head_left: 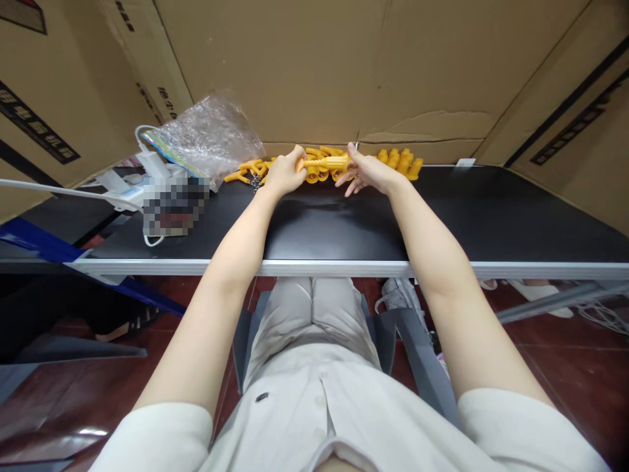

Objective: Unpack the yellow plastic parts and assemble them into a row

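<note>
My left hand (285,172) is closed round one end of a long yellow plastic piece (327,162) with a ridged shaft and a wider, cup-like end. That wider end points at my right hand (368,172), whose fingers are spread beside it; whether palm or thumb touches it I cannot tell. Behind and below the held piece, several yellow cup-shaped parts (312,176) lie in a row, partly hidden. Left of my left hand are yellow forked pieces (239,173) with small metal chains (256,181). More yellow ribbed parts (403,161) stand to the right of my right hand.
A crumpled clear plastic bag (211,137) lies on the black table (491,223) at left, near a white power strip (130,193) with cables and a blurred-out object (174,206). Cardboard walls (314,72) rise behind and at both sides. A metal edge (334,267) runs along the front.
</note>
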Available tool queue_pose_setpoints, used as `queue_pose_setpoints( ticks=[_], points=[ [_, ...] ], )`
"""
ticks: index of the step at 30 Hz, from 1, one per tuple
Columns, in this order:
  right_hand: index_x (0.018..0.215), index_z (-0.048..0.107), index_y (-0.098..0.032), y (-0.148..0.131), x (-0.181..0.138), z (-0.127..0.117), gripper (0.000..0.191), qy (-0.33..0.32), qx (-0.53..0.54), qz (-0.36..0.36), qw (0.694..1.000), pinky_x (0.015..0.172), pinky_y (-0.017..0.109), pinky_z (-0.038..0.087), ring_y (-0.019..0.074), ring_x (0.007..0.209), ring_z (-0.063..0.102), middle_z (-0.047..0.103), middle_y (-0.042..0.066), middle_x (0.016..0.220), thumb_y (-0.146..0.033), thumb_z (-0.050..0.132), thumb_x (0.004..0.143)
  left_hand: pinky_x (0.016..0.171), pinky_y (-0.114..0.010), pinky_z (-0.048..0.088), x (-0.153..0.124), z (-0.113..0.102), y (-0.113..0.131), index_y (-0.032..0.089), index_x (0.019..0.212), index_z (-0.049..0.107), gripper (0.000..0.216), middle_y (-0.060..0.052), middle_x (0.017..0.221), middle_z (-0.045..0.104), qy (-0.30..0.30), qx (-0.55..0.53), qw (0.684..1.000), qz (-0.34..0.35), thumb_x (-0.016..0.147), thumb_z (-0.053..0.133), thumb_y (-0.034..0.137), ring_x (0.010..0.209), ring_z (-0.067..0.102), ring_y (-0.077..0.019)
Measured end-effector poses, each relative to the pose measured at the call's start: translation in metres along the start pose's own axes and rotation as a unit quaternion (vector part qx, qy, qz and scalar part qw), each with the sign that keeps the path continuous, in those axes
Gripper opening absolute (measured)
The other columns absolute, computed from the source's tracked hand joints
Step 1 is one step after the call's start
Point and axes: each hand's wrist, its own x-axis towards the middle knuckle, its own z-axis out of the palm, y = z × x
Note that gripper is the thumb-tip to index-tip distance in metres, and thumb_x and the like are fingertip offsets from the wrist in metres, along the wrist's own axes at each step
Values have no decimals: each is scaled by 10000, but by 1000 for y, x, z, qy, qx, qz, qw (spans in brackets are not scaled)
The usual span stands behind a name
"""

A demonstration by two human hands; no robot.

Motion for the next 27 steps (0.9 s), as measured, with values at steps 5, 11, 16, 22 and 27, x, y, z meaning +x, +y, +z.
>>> queue_pose_setpoints(
  ticks=[5,11,16,22,27],
  points=[
    [1089,615,-235,1,-4,-2,366,26,38,-95,994,539,204,528,125,634,708,733,-10,917,-250,871,827,1022,-459,518,0,-2,0,256,1168,640,298,-77,1016,770,-8,13,1000,-16,886,559,201,1078,731,-316],
    [959,617,-210,4,0,4,308,54,35,-109,992,563,254,531,137,578,660,714,6,800,-315,875,825,1013,-439,513,0,-6,0,245,1197,641,332,-82,1022,764,-9,23,1000,-16,876,567,201,1087,729,-319],
    [909,645,-197,4,2,7,378,75,39,-121,989,584,283,564,156,595,671,703,19,748,-456,899,805,1002,-436,514,0,-5,-2,254,1182,646,320,-69,991,761,5,22,1000,1,873,575,205,1068,735,-313],
    [787,608,-196,-1,1,11,479,107,88,-88,986,479,240,524,136,496,630,632,-1,592,-616,833,832,972,-413,519,-2,-7,8,248,1201,637,309,-75,984,753,14,38,999,4,896,589,243,1059,741,-313],
    [785,646,-168,-2,2,13,546,120,121,-46,984,484,243,534,152,488,655,597,-11,528,-698,738,877,965,-408,520,-4,-8,16,245,1192,641,298,-75,982,758,15,43,999,1,903,622,320,1041,744,-317]
  ],
)
